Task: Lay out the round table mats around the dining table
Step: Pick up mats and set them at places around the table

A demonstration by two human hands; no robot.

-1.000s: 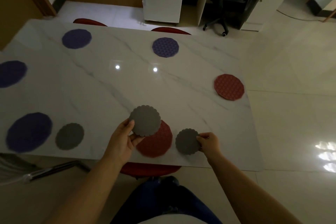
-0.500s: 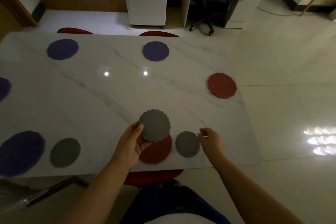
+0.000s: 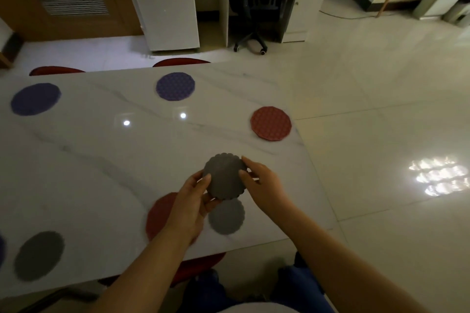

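Both hands on one grey mat, raised over the near edge of the dining table [image 3: 106, 175].

Left hand [image 3: 189, 202] pinches the grey mat [image 3: 225, 175] at its left rim, right hand [image 3: 262, 183] closes on its right rim; it sits above and just beyond the grey mat already laid [image 3: 226, 217], which lies beside the near red mat [image 3: 159, 213]. Best to pass it cleanly to one hand, then set it flat by the far red mat [image 3: 270, 123]. A second ago the right hand was pressing the laid mat; now it has joined the left.
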